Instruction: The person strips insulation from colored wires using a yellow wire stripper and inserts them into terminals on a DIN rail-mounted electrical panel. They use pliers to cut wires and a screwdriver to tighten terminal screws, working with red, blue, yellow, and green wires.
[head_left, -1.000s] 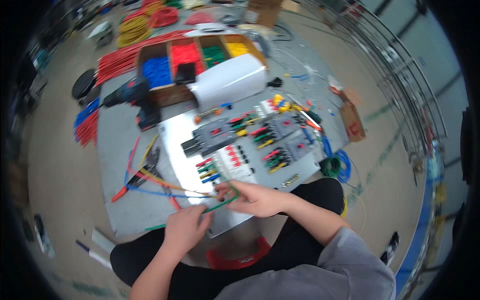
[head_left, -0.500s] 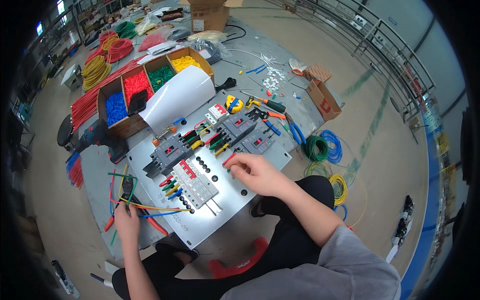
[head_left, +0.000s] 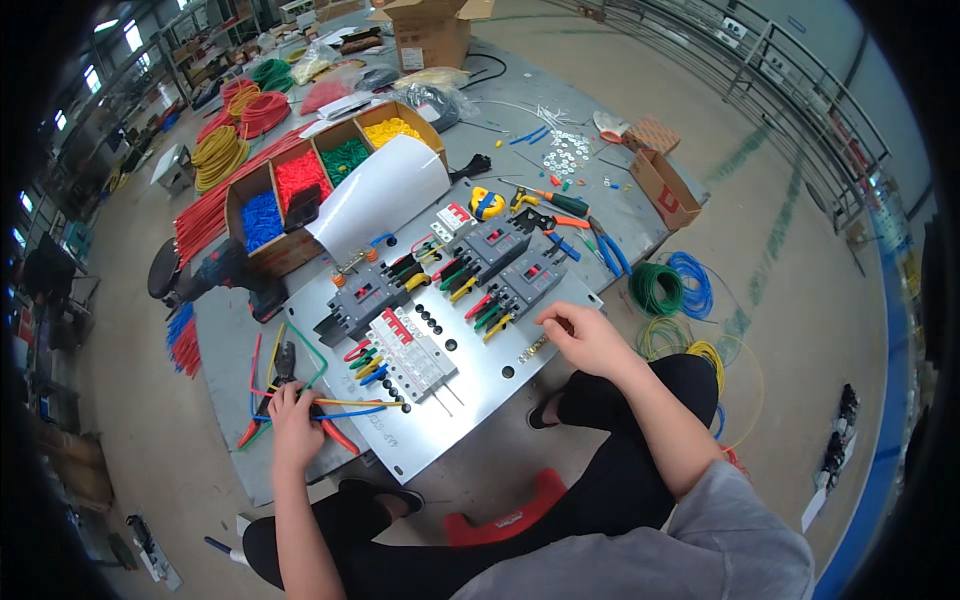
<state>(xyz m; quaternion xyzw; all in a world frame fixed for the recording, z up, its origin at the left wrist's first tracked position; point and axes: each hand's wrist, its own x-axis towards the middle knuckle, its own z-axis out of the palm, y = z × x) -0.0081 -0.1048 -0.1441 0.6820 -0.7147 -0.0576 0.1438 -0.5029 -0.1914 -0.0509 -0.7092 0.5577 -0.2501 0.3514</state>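
My left hand (head_left: 297,428) is closed on several thin coloured wires (head_left: 355,409), over red-handled pliers (head_left: 342,437) lying on the table. Curled inward, my right hand (head_left: 588,340) hovers at the right edge of a metal mounting plate (head_left: 420,440); whatever its fingertips may hold is hidden. Close to them is a row of small brass-coloured parts (head_left: 533,348). The plate carries a white breaker with red levers (head_left: 412,352), grey breakers (head_left: 362,300) (head_left: 492,247) (head_left: 530,278) with coloured wire ends, and a small white breaker (head_left: 454,222).
A cardboard box (head_left: 275,255) of blue, red, green and yellow caps stands beyond the plate, a white sheet (head_left: 385,190) leaning over it. A power drill (head_left: 235,275) lies left. Tape measure (head_left: 487,204), screwdriver (head_left: 568,204) and blue-handled pliers (head_left: 610,250) lie right. Wire coils (head_left: 656,290) rest on the floor.
My right hand has moved right, off the wire ends of the right-hand grey breaker, uncovering them and the brass-coloured parts. The left hand has shifted slightly over the pliers. The whole view has shifted.
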